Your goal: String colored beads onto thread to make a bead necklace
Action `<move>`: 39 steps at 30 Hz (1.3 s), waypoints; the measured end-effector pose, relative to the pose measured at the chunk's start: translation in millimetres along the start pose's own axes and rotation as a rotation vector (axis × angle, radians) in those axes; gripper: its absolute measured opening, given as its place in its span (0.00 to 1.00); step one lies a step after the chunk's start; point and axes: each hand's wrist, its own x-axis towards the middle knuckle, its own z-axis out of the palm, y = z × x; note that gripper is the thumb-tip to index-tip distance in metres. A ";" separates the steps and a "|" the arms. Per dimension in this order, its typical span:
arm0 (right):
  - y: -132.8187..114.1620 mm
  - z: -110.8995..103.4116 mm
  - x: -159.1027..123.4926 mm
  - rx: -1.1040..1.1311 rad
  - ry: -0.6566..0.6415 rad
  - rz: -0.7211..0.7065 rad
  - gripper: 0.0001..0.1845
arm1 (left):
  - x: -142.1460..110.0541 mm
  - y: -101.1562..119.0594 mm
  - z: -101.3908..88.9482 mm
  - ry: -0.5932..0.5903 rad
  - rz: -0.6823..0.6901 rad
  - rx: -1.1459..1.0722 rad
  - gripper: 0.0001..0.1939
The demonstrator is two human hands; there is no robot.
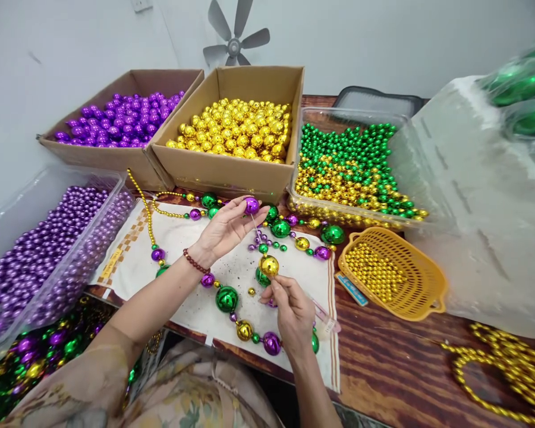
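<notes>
My left hand [227, 229], a beaded bracelet at its wrist, holds a large shiny purple bead [251, 205] between thumb and fingers. A thin pale thread runs from that bead down to a small green bead and a large gold bead [268, 266]. The fingertips of my right hand [292, 306] are pinched at the lower side of the gold bead. Below and around the hands, a necklace of mixed green, gold and purple beads [227, 299] lies looped on a white cloth [191, 318]. Small loose purple and green beads [261, 239] lie on the cloth between the hands.
Behind stand cardboard boxes of purple beads [120, 122] and gold beads [236, 131]. Clear tubs hold small purple beads [49, 244] at left and green and gold beads [348, 166] at right. A yellow basket [421, 279] and gold bead strands [512, 362] are at right.
</notes>
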 end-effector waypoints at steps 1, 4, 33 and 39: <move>0.1 0.0 -0.1 -0.002 0.004 0.005 0.13 | 0.0 -0.1 -0.3 0.007 -0.007 0.000 0.02; 0.0 0.4 -0.5 0.001 0.013 0.024 0.14 | 0.7 -0.4 -2.1 0.018 -0.024 -0.005 0.04; 2.2 0.8 19.4 0.123 -0.104 0.086 0.13 | -12.6 -38.7 -2.2 -0.131 0.007 0.062 0.16; 8.2 1.9 26.6 0.099 0.096 0.092 0.14 | -7.3 -57.8 7.0 -0.123 -0.015 0.019 0.17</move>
